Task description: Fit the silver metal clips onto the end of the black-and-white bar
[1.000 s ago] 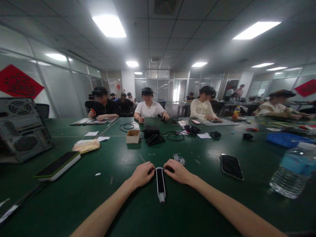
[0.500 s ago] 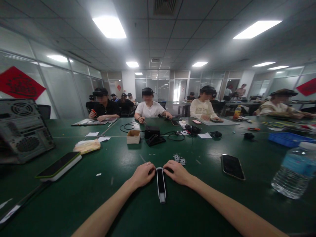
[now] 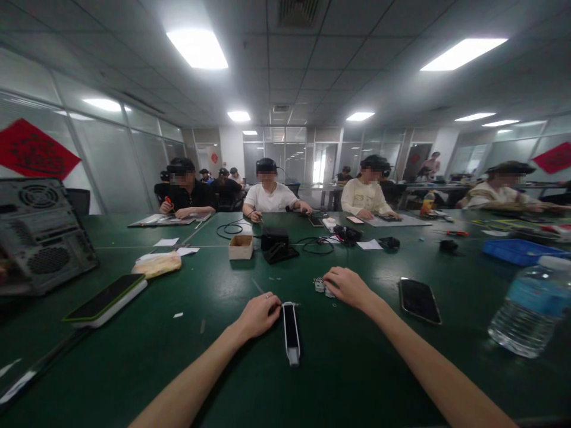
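Observation:
On the green table in front of me lies a narrow device with a white frame and a dark inset [image 3: 291,333], its pale tip towards me. The curled fingers of my left hand [image 3: 259,314] press against its far left corner. A tiny thin metal piece [image 3: 298,305] sticks out at the far right corner. Further out and to the right, my right hand [image 3: 350,286] reaches over a small cluster of metal parts [image 3: 319,285]. Its thumb and forefinger look apart at the cluster's right side, and the hand hides part of the pieces.
A dark-screened phone [image 3: 419,300] and a water bottle [image 3: 526,309] stand to the right, near a blue tray [image 3: 517,252]. On the left are a green-edged slab [image 3: 107,299] and a computer case [image 3: 44,238]. A small box [image 3: 241,247] lies ahead; co-workers sit opposite.
My right hand has left the device's far right corner and moved away and rightwards to the small metal parts. My left hand and the device have stayed in place.

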`<action>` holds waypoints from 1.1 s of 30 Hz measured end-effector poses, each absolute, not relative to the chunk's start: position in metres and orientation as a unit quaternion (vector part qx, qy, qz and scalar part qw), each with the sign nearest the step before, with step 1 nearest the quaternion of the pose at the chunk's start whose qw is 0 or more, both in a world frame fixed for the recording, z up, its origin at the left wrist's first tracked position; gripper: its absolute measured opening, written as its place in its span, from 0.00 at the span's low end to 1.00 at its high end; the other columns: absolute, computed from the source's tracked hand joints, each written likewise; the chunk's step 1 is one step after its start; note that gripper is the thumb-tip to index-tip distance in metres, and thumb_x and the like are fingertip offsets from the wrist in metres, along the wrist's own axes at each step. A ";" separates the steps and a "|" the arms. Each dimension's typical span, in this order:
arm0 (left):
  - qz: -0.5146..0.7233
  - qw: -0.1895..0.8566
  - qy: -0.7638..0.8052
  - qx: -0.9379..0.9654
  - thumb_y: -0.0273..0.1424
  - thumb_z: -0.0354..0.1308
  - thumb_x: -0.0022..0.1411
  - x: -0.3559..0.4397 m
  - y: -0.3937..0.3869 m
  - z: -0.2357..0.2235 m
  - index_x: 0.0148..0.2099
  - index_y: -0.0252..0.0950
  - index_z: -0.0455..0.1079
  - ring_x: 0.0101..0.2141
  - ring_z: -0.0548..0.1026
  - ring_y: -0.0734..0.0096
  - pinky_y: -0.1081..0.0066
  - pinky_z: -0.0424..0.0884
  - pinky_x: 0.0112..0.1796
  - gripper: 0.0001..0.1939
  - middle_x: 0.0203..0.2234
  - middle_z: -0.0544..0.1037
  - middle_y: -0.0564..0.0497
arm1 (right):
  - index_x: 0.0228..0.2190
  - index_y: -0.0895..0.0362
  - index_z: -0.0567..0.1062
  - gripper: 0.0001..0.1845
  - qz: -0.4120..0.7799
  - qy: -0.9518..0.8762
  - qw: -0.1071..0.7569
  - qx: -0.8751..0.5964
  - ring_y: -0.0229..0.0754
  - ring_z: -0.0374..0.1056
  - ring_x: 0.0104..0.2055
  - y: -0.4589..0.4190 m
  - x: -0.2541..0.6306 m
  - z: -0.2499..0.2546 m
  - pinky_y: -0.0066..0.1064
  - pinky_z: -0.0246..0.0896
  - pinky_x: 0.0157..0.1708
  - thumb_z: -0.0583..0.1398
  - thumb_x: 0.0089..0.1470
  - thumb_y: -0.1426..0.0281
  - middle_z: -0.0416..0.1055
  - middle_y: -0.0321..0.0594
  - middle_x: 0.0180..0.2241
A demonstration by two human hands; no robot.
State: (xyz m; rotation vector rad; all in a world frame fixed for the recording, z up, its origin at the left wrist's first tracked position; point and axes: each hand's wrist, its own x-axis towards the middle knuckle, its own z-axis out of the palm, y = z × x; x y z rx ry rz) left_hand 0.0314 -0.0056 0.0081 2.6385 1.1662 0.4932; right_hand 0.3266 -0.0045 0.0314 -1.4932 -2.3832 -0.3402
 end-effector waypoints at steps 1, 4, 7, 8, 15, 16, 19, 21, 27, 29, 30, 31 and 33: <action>0.169 0.109 0.396 0.896 0.31 0.47 0.64 0.031 -0.006 0.008 0.40 0.37 0.69 0.34 0.71 0.71 0.73 0.66 0.35 0.10 0.35 0.73 0.50 | 0.36 0.58 0.76 0.12 -0.116 -0.825 0.136 -0.537 0.41 0.66 0.38 -0.004 0.334 0.035 0.30 0.58 0.39 0.53 0.59 0.70 0.71 0.43 0.36; 0.172 0.110 0.397 0.895 0.31 0.47 0.64 0.031 -0.005 0.008 0.40 0.36 0.69 0.34 0.71 0.71 0.73 0.67 0.36 0.10 0.35 0.73 0.50 | 0.33 0.57 0.76 0.10 -0.084 -0.805 0.086 -0.581 0.41 0.67 0.37 -0.004 0.353 0.040 0.28 0.58 0.35 0.54 0.56 0.72 0.72 0.43 0.34; 0.175 0.109 0.394 0.896 0.31 0.46 0.64 0.032 -0.004 0.007 0.40 0.36 0.69 0.35 0.71 0.71 0.73 0.66 0.36 0.11 0.35 0.73 0.50 | 0.32 0.56 0.77 0.09 -0.014 -0.783 0.047 -0.620 0.41 0.68 0.35 -0.002 0.365 0.039 0.26 0.57 0.31 0.56 0.52 0.72 0.73 0.42 0.34; 0.175 0.109 0.392 0.896 0.31 0.46 0.64 0.031 -0.004 0.007 0.40 0.36 0.69 0.34 0.71 0.71 0.73 0.66 0.36 0.10 0.35 0.73 0.50 | 0.32 0.56 0.77 0.09 0.013 -0.779 0.043 -0.625 0.41 0.68 0.34 -0.001 0.367 0.037 0.26 0.57 0.30 0.56 0.52 0.72 0.73 0.41 0.34; 0.177 0.118 0.394 0.894 0.30 0.47 0.64 0.031 -0.004 0.008 0.39 0.36 0.69 0.34 0.71 0.72 0.73 0.66 0.36 0.10 0.35 0.72 0.51 | 0.32 0.57 0.78 0.10 0.190 -0.786 0.089 -0.582 0.39 0.69 0.33 0.000 0.360 0.029 0.25 0.60 0.33 0.59 0.48 0.67 0.74 0.39 0.33; 0.177 0.119 0.393 0.894 0.30 0.47 0.64 0.031 -0.004 0.008 0.39 0.36 0.69 0.34 0.71 0.72 0.73 0.66 0.36 0.09 0.35 0.72 0.51 | 0.31 0.57 0.78 0.10 0.201 -0.786 0.090 -0.578 0.39 0.69 0.33 -0.001 0.358 0.028 0.25 0.60 0.33 0.60 0.47 0.67 0.74 0.38 0.32; 0.177 0.122 0.393 0.894 0.30 0.48 0.64 0.031 -0.005 0.009 0.39 0.36 0.69 0.34 0.71 0.72 0.74 0.66 0.36 0.09 0.35 0.72 0.51 | 0.30 0.57 0.78 0.09 0.214 -0.788 0.087 -0.571 0.39 0.68 0.32 -0.001 0.354 0.026 0.25 0.60 0.33 0.61 0.45 0.67 0.74 0.37 0.31; 0.176 0.124 0.393 0.894 0.30 0.48 0.64 0.031 -0.006 0.010 0.39 0.36 0.69 0.34 0.71 0.72 0.74 0.66 0.36 0.09 0.35 0.72 0.51 | 0.31 0.57 0.78 0.10 0.216 -0.790 0.084 -0.567 0.39 0.68 0.33 0.000 0.352 0.025 0.25 0.60 0.32 0.60 0.45 0.67 0.74 0.37 0.32; 0.180 0.103 0.390 0.897 0.29 0.47 0.63 0.032 -0.006 0.009 0.39 0.36 0.69 0.34 0.71 0.71 0.73 0.65 0.36 0.09 0.33 0.73 0.50 | 0.29 0.59 0.77 0.07 0.205 -0.785 0.060 -0.581 0.38 0.68 0.32 0.000 0.343 0.023 0.24 0.58 0.31 0.59 0.46 0.74 0.74 0.38 0.30; 0.184 0.106 0.387 0.897 0.30 0.47 0.63 0.031 -0.005 0.008 0.39 0.37 0.69 0.34 0.71 0.71 0.73 0.65 0.35 0.09 0.34 0.72 0.51 | 0.29 0.59 0.77 0.07 0.216 -0.774 0.057 -0.593 0.37 0.68 0.32 -0.001 0.338 0.023 0.23 0.58 0.31 0.58 0.46 0.75 0.74 0.38 0.30; 0.184 0.109 0.387 0.897 0.30 0.47 0.63 0.031 -0.004 0.007 0.39 0.37 0.69 0.33 0.71 0.71 0.73 0.66 0.35 0.09 0.34 0.72 0.51 | 0.29 0.60 0.76 0.07 0.221 -0.768 0.057 -0.598 0.37 0.68 0.33 -0.001 0.337 0.023 0.22 0.58 0.30 0.58 0.46 0.75 0.74 0.38 0.31; 0.183 0.112 0.388 0.896 0.31 0.47 0.63 0.031 -0.004 0.007 0.39 0.37 0.69 0.33 0.71 0.72 0.73 0.66 0.35 0.09 0.34 0.72 0.51 | 0.29 0.60 0.76 0.07 0.224 -0.764 0.055 -0.603 0.37 0.68 0.33 -0.001 0.335 0.023 0.22 0.58 0.30 0.58 0.46 0.74 0.74 0.38 0.31; 0.180 0.118 0.392 0.895 0.31 0.47 0.64 0.030 -0.003 0.006 0.39 0.37 0.69 0.33 0.71 0.72 0.73 0.66 0.34 0.09 0.34 0.72 0.51 | 0.30 0.60 0.76 0.08 0.224 -0.759 0.052 -0.609 0.37 0.68 0.33 -0.003 0.334 0.025 0.22 0.58 0.30 0.58 0.47 0.74 0.73 0.38 0.32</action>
